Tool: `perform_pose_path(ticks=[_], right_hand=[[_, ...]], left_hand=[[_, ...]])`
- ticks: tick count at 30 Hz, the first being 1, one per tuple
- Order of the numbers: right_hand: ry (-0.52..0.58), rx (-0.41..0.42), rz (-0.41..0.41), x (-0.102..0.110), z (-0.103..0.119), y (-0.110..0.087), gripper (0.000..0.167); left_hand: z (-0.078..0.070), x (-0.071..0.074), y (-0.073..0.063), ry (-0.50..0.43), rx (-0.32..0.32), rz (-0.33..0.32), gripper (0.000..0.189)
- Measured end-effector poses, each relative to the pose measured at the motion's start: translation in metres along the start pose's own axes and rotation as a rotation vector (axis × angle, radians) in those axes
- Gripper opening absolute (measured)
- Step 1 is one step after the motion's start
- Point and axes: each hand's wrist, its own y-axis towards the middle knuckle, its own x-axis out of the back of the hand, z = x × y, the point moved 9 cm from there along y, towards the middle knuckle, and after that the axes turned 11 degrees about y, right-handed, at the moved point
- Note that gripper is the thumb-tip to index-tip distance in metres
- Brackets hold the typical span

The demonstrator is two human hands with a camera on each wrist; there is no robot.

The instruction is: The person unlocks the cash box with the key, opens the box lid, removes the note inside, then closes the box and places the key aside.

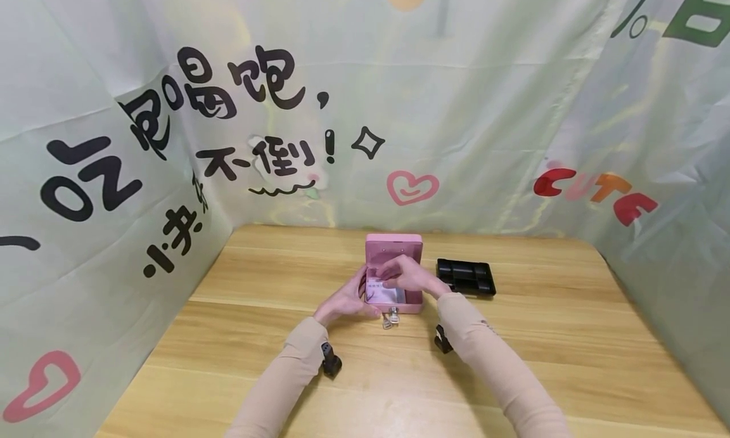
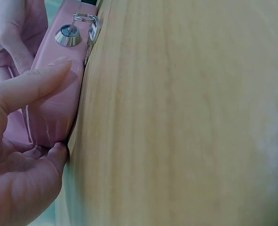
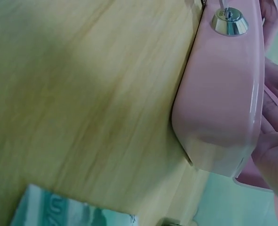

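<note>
A pink cash box (image 1: 410, 308) stands on the table with its lid (image 1: 393, 239) raised. Printed paper notes (image 1: 376, 292) lie inside. My left hand (image 1: 349, 296) grips the box's left front corner; the left wrist view shows its thumb (image 2: 40, 87) across the front and fingertips low at the side. Inside the box, my right hand (image 1: 407, 273) reaches over the notes, fingers extended and pointing left. Its fingertips are partly hidden by the box wall in the right wrist view. A key sits in the round silver lock (image 3: 229, 21), with another key (image 1: 387, 322) hanging from its ring.
A black compartment tray (image 1: 466, 277) lies right of the box, close to my right forearm. In the right wrist view a greenish banknote (image 3: 77, 209) rests on the wooden table (image 1: 388, 387). Printed cloth walls (image 1: 485, 127) surround the table's back and sides.
</note>
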Motion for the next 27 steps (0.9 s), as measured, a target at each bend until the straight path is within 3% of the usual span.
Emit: perform_pose_path(ticks=[6,15,21,27], right_hand=[[-0.033,0.031,-0.011,0.0002,-0.0004,0.0007,0.026],[-0.072,0.003,-0.025,0.0014,-0.0054,-0.0026,0.026],[-0.088,0.040,-0.045,0.0030,-0.0022,-0.0045,0.023],[-0.109,0.051,-0.074,0.0051,-0.0019,-0.0063,0.021]], left_hand=[[-0.0013,-0.0005,0.0009,-0.029,-0.019,0.000,0.125],[0.0028,0.0001,-0.0001,0.021,0.026,-0.012,0.127],[0.0022,0.0002,-0.0012,0.017,0.042,-0.017,0.127],[0.0010,0.0001,-0.0010,0.008,0.017,-0.015,0.125]])
